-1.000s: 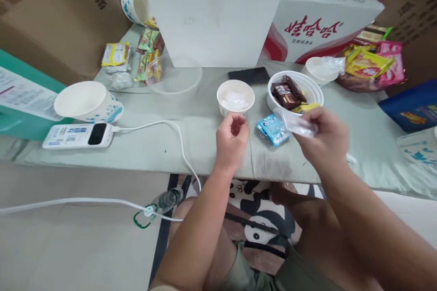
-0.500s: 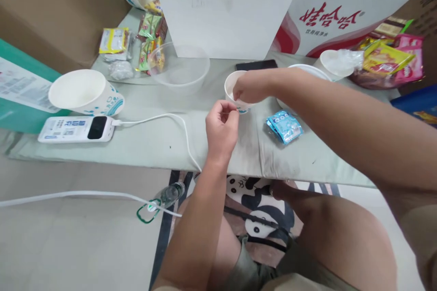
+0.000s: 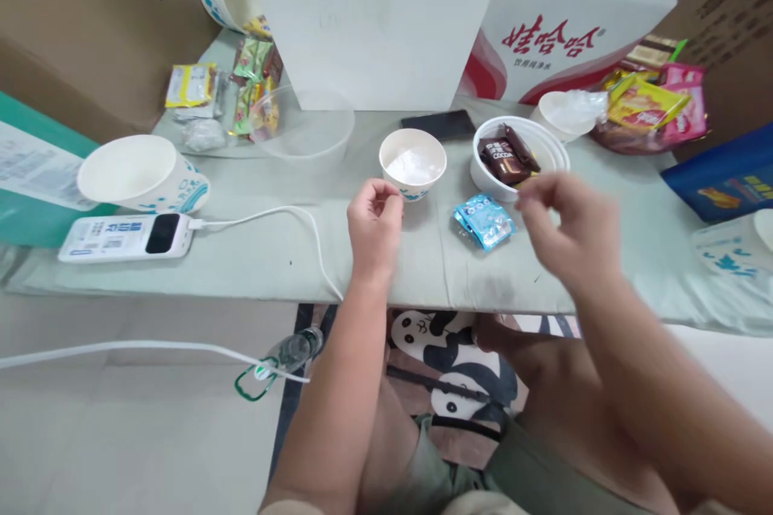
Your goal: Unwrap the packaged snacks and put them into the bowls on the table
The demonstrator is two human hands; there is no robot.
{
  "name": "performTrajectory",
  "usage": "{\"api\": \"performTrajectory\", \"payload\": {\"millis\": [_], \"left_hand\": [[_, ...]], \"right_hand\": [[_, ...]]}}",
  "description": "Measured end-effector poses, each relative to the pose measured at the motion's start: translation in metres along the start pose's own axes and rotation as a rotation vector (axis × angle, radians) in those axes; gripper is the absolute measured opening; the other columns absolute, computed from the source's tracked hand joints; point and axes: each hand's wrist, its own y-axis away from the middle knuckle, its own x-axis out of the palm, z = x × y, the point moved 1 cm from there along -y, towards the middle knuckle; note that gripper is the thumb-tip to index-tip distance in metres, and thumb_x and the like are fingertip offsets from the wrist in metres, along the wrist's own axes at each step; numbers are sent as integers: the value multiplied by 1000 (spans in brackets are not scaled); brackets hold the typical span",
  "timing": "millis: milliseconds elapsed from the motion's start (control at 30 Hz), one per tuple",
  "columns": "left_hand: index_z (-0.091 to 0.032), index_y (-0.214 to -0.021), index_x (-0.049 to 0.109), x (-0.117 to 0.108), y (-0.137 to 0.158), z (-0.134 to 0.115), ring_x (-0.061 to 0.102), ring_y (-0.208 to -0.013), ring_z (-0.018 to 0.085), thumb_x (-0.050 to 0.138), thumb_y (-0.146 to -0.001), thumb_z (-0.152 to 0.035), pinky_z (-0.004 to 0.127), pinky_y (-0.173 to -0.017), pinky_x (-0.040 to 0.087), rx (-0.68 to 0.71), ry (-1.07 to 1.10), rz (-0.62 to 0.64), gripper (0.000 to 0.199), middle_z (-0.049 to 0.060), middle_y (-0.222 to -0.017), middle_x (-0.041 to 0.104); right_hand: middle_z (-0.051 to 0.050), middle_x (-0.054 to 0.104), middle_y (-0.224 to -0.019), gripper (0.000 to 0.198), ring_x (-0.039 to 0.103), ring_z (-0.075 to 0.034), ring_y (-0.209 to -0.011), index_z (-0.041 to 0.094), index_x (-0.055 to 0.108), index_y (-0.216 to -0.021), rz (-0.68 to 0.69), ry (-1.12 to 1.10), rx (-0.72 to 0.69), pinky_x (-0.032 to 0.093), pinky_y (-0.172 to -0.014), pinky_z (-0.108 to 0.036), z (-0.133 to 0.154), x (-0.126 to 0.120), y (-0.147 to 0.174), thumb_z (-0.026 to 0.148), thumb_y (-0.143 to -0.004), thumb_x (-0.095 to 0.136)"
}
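My left hand [image 3: 375,227] is closed in a pinch at the near left side of a small paper cup [image 3: 424,143]. Whatever its fingertips hold is too small to make out. White, crinkled contents [image 3: 413,165] fill the cup's lower part. My right hand [image 3: 571,229] hovers over the table at the near right of a white bowl [image 3: 483,177]; its bent fingers are smeared by motion, and nothing is visible in them. Brown cocoa packets [image 3: 504,157] lie inside that bowl. Light blue sachets [image 3: 485,221] rest on the table between my two hands.
A clear plastic bowl [image 3: 314,129], a phone [image 3: 438,125] and a large paper bucket [image 3: 136,169] stand around the cup. The power bank [image 3: 126,237] trails a white cable [image 3: 302,212]. Cartons [image 3: 374,24] back the table; bagged snacks [image 3: 655,109] sit right, another paper bucket [image 3: 730,245] at the right edge.
My right hand has come out of the small cup and swung right, past the white bowl, uncovering the cup's contents and the cocoa packets. My left hand keeps its pinch beside the cup.
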Motion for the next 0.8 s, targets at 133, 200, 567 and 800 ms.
{"api": "performTrajectory", "payload": {"millis": [133, 200, 567, 800], "left_hand": [[-21, -73, 57, 18, 10, 9, 49, -59, 10, 57, -77, -11, 23, -57, 40, 23, -112, 167, 10, -4, -65, 54], [-21, -76, 59, 29, 17, 17, 53, -64, 11, 58, -80, -14, 24, -60, 43, 36, -234, 296, 8, -2, -71, 58], [-26, -125, 53, 53, 39, 39, 64, -112, 21, 79, -76, -42, 33, -91, 55, -47, -197, 492, 58, 11, -133, 59], [-19, -106, 65, 64, 47, 35, 66, -83, 17, 88, -66, -54, 27, -77, 55, -316, -147, 681, 58, 4, -94, 69]], "right_hand": [[-21, 59, -135, 45, 59, -38, -125, 19, 61, -126, 44, 94, 80, 50, -103, -54, -36, 32, 66, 42, -87, 63], [-25, 49, -147, 55, 53, -41, -132, 17, 58, -130, 138, 128, 103, 47, -106, -56, -41, 51, 71, 44, -84, 66], [-3, 67, -93, 30, 66, -24, -83, 27, 50, -105, 260, -898, 635, 57, -78, -41, -46, 27, 62, 46, -83, 49], [-9, 75, -92, 41, 71, -25, -84, 22, 69, -103, 360, -810, 516, 58, -77, -40, -52, -9, 72, 47, -99, 36]]}}
